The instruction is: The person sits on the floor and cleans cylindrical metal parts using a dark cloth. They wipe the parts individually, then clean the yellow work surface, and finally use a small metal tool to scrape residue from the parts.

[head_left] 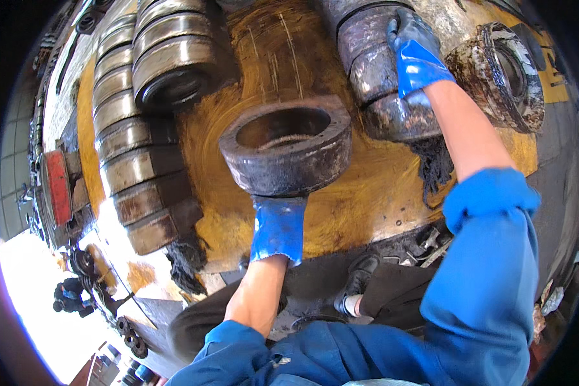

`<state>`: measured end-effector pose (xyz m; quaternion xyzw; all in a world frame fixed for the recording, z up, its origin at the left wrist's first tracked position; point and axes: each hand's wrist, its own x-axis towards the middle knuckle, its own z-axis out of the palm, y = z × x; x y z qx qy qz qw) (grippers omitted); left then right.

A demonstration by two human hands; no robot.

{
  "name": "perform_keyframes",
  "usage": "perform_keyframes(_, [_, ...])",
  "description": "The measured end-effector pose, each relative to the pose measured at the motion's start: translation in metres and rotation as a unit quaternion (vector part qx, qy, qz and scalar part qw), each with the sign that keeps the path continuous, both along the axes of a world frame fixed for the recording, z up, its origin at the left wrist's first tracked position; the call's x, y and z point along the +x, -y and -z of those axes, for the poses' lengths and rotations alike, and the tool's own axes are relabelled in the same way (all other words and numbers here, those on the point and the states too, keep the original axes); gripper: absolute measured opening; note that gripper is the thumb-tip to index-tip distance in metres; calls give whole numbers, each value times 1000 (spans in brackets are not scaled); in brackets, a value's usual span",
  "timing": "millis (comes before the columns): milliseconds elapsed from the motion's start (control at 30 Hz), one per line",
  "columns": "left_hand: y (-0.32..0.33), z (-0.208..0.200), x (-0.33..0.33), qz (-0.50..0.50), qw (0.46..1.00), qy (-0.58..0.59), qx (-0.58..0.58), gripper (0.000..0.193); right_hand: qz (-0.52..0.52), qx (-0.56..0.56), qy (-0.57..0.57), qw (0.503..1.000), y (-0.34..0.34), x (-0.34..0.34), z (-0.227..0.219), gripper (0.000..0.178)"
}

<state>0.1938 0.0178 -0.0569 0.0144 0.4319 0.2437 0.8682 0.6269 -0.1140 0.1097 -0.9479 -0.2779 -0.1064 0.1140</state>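
Observation:
A thick dark metal ring (288, 174) sits tilted at the middle, its round opening facing up. My left hand, in a blue glove (278, 226), reaches to its near side and holds it from below. The fingers are hidden under the ring. My right hand (416, 48), in a blue glove with dark, oily fingers, reaches to the far right. It lies over a row of dark, greasy metal rings (374, 64), thumb apart from the fingers. Nothing shows within its grasp.
Two rows of shiny metal rings (125, 138) lie on their sides at the left of the oil-stained brown work surface (238, 235). A rusty, dirty drum (492, 77) stands right of my right arm. Black rags (434, 164) hang near the right row. A red metal part (58, 186) is at far left.

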Motion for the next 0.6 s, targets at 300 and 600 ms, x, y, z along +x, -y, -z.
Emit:
perform_keyframes(300, [-3, -61, 4, 16, 993, 119, 0, 45, -108, 386, -353, 845, -31, -119, 60, 38])
perform_keyframes(600, [-1, -118, -84, 44, 998, 43, 34, 41, -167, 261, -126, 942, -15, -328, -5, 43])
